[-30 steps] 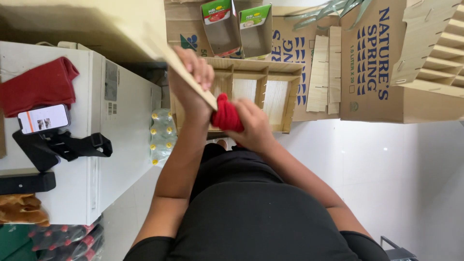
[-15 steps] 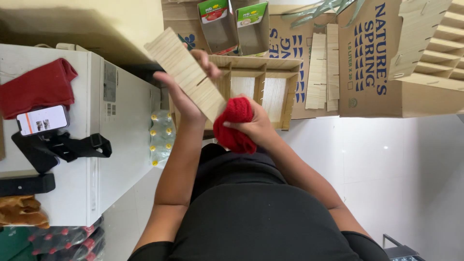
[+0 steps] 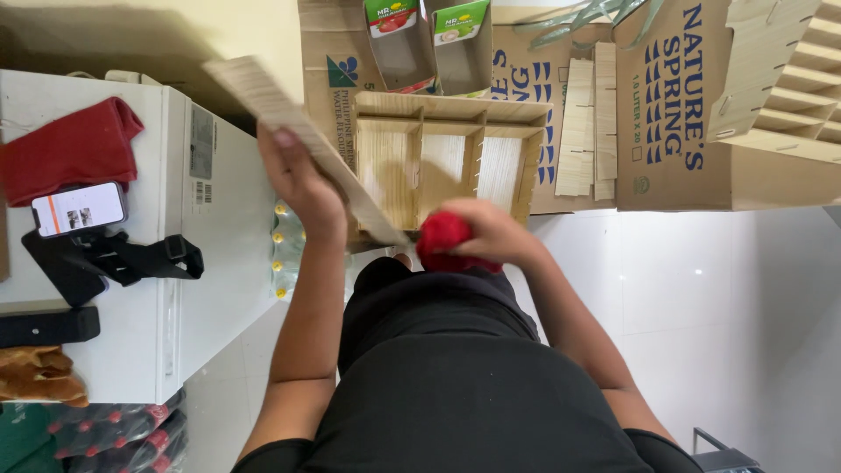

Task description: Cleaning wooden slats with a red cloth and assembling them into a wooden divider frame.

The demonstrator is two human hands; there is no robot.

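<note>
Your left hand [image 3: 298, 180] is closed around a long wooden slat [image 3: 298, 140], its long axis slanting from far left down to near right. The slat's lower end stops just beside the red cloth [image 3: 442, 236], which is balled in your gripping right hand [image 3: 491, 235]. The right hand is nearer, and both are held in front of the wooden divider box [image 3: 447, 158].

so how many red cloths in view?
2. One red cloth is bunched in the right hand, beside the wooden strip the left hand holds. Another red cloth lies on the white cabinet, far left. Others may be hidden.
</note>
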